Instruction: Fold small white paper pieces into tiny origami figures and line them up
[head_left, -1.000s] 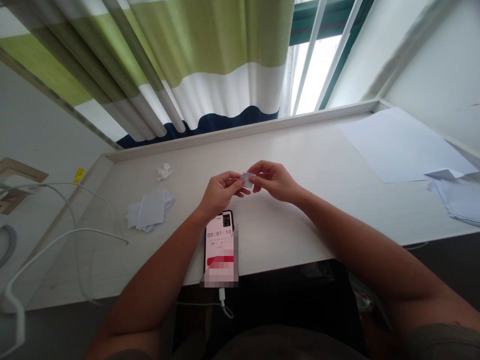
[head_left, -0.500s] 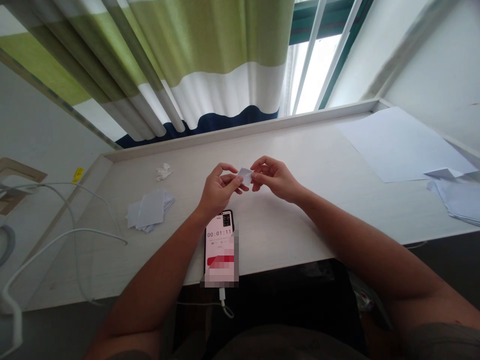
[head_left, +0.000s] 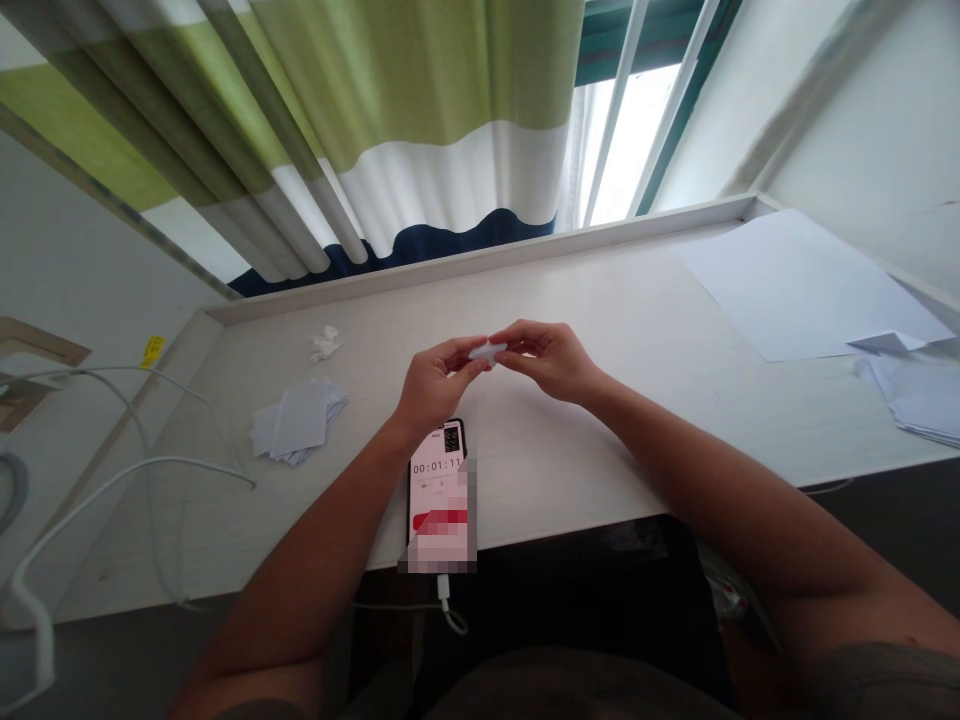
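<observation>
A small folded piece of white paper [head_left: 487, 352] is held up over the middle of the desk, partly covered by my fingers. My left hand [head_left: 441, 378] pinches it from the left, thumb below and fingers above. From the other side, my right hand [head_left: 551, 358] grips the same paper between thumb and fingertips. Below my left wrist lies a phone [head_left: 436, 490] showing a timer, its lower part blurred out.
To the left are a stack of small paper pieces [head_left: 300, 420], a crumpled tissue [head_left: 325, 344] and white cables [head_left: 135, 470]. Large white sheets [head_left: 810, 285] and a pile of folded paper [head_left: 919, 390] lie at the right. A raised ledge [head_left: 480, 258] runs along the desk's back.
My fingers have closed in around the paper from both sides. The paper has tilted and now looks flatter and narrower, and my hands sit closer together.
</observation>
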